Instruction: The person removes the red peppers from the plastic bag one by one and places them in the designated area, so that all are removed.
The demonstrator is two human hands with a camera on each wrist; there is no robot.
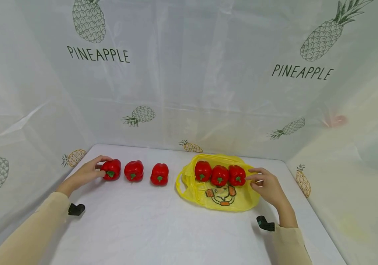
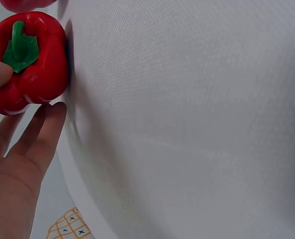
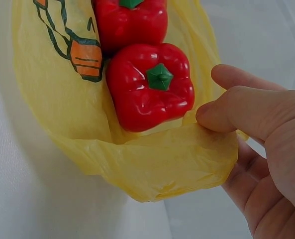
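At the left of the table, my left hand [image 1: 84,174] holds a red bell pepper [image 1: 111,170]. In the left wrist view its thumb lies by the green stem [image 2: 20,49], with the fingers [image 2: 43,134] along the pepper's other side. My right hand [image 1: 270,186] is at the right end of a yellow plastic bag [image 1: 189,193]. The right wrist view has its thumb on the near side of the bag's edge [image 3: 177,154] and fingers behind, pinching the plastic. Beside that thumb sits a red bell pepper [image 3: 149,107], the rightmost of three lying on the bag.
Two more bell peppers, one [image 1: 134,171] and another [image 1: 159,174], stand in a row between the left hand's pepper and the bag. A white cloth [image 1: 162,235] covers the table. Pineapple-printed sheeting [image 1: 189,81] rises behind and at both sides.
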